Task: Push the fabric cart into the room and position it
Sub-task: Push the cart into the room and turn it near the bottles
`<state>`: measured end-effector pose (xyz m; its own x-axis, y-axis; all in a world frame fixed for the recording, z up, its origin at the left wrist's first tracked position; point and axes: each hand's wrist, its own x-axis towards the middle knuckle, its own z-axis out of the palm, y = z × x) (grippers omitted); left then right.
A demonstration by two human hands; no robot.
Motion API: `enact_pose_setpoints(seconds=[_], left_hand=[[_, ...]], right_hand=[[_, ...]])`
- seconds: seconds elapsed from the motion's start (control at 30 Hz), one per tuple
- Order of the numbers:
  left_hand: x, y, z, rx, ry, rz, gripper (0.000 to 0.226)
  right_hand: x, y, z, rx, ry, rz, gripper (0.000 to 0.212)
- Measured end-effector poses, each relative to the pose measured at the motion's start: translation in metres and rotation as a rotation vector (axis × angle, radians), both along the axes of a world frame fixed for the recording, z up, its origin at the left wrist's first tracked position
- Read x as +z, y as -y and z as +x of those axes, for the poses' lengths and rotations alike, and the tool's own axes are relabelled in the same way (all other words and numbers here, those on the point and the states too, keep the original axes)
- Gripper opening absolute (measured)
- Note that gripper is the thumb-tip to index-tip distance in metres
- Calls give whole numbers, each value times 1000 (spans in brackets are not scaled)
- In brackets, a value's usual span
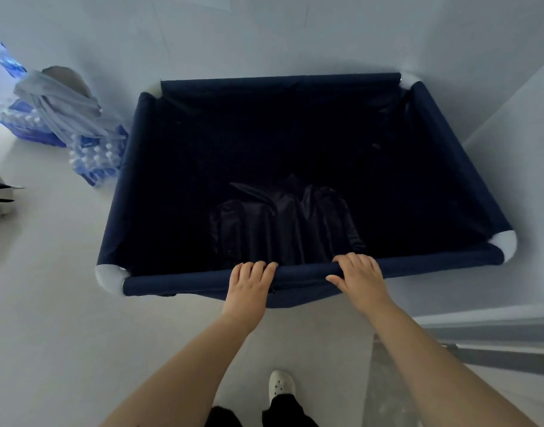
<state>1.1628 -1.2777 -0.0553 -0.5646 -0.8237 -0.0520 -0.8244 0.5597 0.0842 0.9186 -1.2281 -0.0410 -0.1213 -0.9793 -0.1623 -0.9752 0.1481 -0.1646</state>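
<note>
A large navy fabric cart (184, 277) with white corner joints fills the middle of the head view, its far rim close to a pale wall. The inside is dark, with crumpled dark cloth (283, 223) lying at the bottom. My left hand (249, 288) grips the near rail left of centre. My right hand (361, 280) grips the same rail a little to the right. Both forearms stretch out from the bottom of the frame.
Shrink-wrapped packs of water bottles (91, 161) sit on the floor left of the cart, with a grey cloth-draped object (61, 100) behind them. A wall (511, 149) runs along the right side, with a door threshold (495, 343) at lower right. My white shoe (281, 385) is below.
</note>
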Motion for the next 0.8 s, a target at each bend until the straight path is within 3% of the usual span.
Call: enact_pose_setpoints(seconds=[0.17,0.37,0.5,0.67,0.8], left_hand=[[-2,-6,-8,-85,24,80,81],[1,6,9,-303,9,65,78],[13,37,76,-335,25,67,61],[45,92,190,-317,33,10,57],[64,128,256,-241,20,4,55]], right_hand=[[4,-14,-7,-69,14,20,45],[14,-23,15,-276,-19,181,52],[12,-19,88,-205,82,33,51],[14,36,200,-233,309,-151,41],[21,95,285,-145,369,-245,37]])
